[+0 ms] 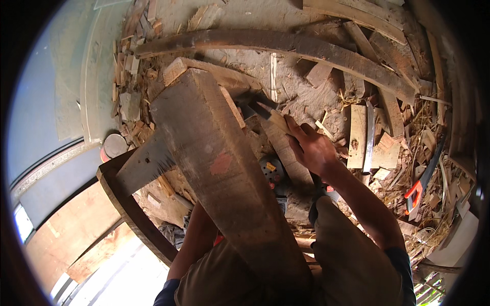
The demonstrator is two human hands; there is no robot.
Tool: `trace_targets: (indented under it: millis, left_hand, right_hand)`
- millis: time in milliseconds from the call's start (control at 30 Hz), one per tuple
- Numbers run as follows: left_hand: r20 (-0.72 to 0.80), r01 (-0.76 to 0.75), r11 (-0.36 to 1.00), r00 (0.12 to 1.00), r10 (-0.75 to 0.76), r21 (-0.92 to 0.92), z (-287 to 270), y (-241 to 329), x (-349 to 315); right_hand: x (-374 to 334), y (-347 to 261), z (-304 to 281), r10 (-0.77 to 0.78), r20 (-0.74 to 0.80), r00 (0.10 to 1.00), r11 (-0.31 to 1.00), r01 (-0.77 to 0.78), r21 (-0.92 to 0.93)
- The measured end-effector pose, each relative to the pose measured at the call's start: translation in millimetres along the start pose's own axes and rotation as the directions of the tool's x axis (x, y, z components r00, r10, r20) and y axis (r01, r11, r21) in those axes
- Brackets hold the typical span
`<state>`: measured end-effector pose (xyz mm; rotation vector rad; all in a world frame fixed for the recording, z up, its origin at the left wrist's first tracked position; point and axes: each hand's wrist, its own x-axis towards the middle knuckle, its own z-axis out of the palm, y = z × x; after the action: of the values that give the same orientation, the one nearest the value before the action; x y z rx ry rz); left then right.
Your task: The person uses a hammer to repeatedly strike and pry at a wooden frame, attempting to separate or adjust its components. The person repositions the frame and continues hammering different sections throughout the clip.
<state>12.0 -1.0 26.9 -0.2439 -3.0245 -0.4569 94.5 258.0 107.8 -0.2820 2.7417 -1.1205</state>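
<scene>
Right hand (312,150): fingers look narrowed round the pale handle of a tool (278,122); its dark metal end sits by the far side of the beam (204,137), exact type unclear. Your left hand is hidden behind the beam, only the forearm (198,234) showing, so can't tell what those fingers do.

To handle this well, I'd say: firm but loose-wristed grip on the handle, metal end pointed away from you, and beam braced against your legs so it can't roll. Watch the shoe (270,173) below; it's near the work.

Beam: thick, long, rough-faced, grey-brown, squared edges, with a reddish patch (221,163) on its upper face. It slants from between your thighs up to the left, raised over the littered ground. A grey crosspiece (145,160) with a ragged dark edge meets its left side and runs to a dark side rail (109,188).
</scene>
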Motion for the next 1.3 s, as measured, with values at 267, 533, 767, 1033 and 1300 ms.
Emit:
trace_targets:
  millis: [267,533,767,1033,1300]
  left_hand:
    - [0.036,0.029,0.999,0.999,-0.029,-0.022,1.3,1.1,-0.3]
    - [0.065,0.057,0.996,0.996,-0.061,0.063,3.2,-8.0,-3.3]
    - [0.043,0.086,0.992,0.995,-0.09,0.088,6.6,-5.1,-7.9]
    - [0.139,0.08,0.995,0.988,-0.07,-0.068,36.8,-9.8,-13.3]
    - [-0.149,-0.016,0.967,0.989,-0.023,-0.255,37.4,-2.4,-16.6]
  right_hand:
    - [-3.0,-18.4,-7.2,0.024,-0.167,0.986,0.989,0.001,0.147]
    - [-1.0,-34.5,-25.1,-0.025,-0.313,0.949,0.972,0.096,0.213]
    - [-4.0,-21.9,-6.4,0.034,-0.138,0.99,0.993,-0.018,0.115]
    - [-1.0,13.9,-12.7,-0.124,-0.039,0.992,0.989,0.121,-0.081]
    - [18.3,1.5,-24.0,-0.186,0.094,0.978,0.962,0.201,-0.184]
